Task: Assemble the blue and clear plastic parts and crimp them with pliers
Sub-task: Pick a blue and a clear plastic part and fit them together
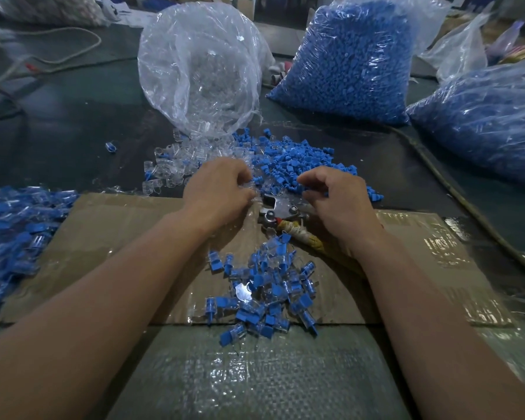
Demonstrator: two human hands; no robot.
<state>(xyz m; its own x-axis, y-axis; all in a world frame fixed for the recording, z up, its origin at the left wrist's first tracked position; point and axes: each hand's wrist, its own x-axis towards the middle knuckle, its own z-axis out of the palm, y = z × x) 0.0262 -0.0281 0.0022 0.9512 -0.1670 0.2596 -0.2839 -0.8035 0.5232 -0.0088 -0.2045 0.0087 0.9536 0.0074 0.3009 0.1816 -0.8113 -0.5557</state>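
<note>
Finished pieces heaped at 6 o'clock, loose blue parts waiting at 12; left hand pinches a clear part, right hand curled, hold unclear

Factory assembly bench: bulk bags of blue parts, cardboard work mat.

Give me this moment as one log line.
step: picking parts | left hand: pinches clear part | right hand: curled over blue pile, grip unclear | pliers: under right hand | assembled pile: nearer than pliers
</note>
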